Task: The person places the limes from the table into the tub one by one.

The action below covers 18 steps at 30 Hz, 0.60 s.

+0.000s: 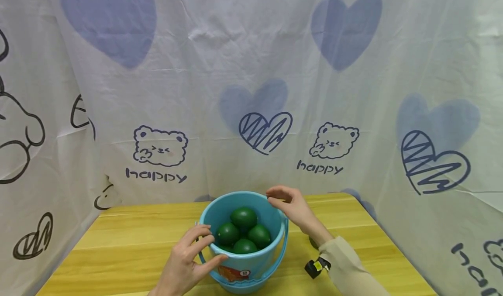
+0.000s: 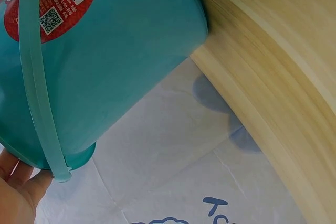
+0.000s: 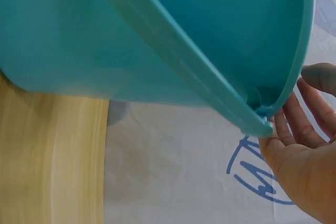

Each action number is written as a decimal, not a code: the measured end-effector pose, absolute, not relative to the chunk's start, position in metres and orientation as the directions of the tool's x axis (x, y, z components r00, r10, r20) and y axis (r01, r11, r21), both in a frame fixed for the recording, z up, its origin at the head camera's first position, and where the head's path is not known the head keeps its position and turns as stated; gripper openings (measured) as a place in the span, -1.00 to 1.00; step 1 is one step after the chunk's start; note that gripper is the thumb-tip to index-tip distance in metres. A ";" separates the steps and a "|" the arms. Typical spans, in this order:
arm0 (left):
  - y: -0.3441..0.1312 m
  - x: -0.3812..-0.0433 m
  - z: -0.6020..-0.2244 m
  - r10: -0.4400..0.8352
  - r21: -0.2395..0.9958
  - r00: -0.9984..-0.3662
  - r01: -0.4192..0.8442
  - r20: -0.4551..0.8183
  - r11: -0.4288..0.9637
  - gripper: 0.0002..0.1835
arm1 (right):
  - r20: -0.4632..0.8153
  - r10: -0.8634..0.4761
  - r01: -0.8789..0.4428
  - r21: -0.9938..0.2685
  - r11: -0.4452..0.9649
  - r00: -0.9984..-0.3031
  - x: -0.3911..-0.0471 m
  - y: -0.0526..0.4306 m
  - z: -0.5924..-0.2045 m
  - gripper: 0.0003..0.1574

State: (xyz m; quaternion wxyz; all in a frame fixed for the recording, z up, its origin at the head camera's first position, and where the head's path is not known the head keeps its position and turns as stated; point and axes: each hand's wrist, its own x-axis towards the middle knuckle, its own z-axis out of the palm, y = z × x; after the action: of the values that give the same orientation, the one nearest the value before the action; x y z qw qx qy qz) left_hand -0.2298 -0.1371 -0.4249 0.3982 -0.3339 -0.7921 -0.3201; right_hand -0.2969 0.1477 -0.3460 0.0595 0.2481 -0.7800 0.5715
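Note:
A light blue plastic bucket [image 1: 271, 252] stands upright on the table, with several smooth, dark green oval fruits [image 1: 244, 218] inside. Its handle [image 1: 284, 248] hangs down across the front, below a red label [image 2: 63, 3]. My left hand [image 1: 184, 259] is at the bucket's left front, fingertips at the rim and thumb stretched along the outside. Over at the right back, my right hand [image 1: 292, 206] has its thumb and fingertips right at the rim. In the right wrist view its fingers [image 3: 302, 124] lie along the outside, by the handle's joint.
The yellow wood-grain table [image 1: 157, 226] reaches back to a white curtain [image 1: 220, 156] printed with hearts and bears. Part of a dark green thing [image 1: 313, 242] shows behind my right wrist. A small black device [image 1: 313, 268] sits by my right cuff.

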 end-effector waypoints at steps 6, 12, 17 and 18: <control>-0.137 -0.230 -0.425 0.275 0.221 -0.434 0.795 0.858 0.565 -0.59 | 0.360 -0.256 -0.420 -0.875 0.242 -0.897 -0.297 0.158 -0.352 -0.70; -0.136 -0.230 -0.426 0.272 0.219 -0.424 0.802 0.864 0.556 -0.59 | 0.339 -0.235 -0.389 -0.895 0.218 -0.911 -0.297 0.170 -0.359 -0.69; -0.135 -0.230 -0.426 0.270 0.219 -0.427 0.797 0.863 0.562 -0.58 | 0.337 -0.229 -0.383 -0.902 0.200 -0.913 -0.298 0.178 -0.365 -0.69; -0.135 -0.230 -0.426 0.270 0.220 -0.430 0.795 0.862 0.565 -0.58 | 0.337 -0.225 -0.382 -0.902 0.203 -0.914 -0.298 0.179 -0.366 -0.69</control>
State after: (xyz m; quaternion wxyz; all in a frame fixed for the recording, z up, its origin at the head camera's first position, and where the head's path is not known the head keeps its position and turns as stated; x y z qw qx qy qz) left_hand -0.2303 -0.1355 -0.4259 0.4114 -0.3402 -0.7830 -0.3193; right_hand -0.2978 0.1793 -0.3662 0.0655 0.1963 -0.7727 0.6001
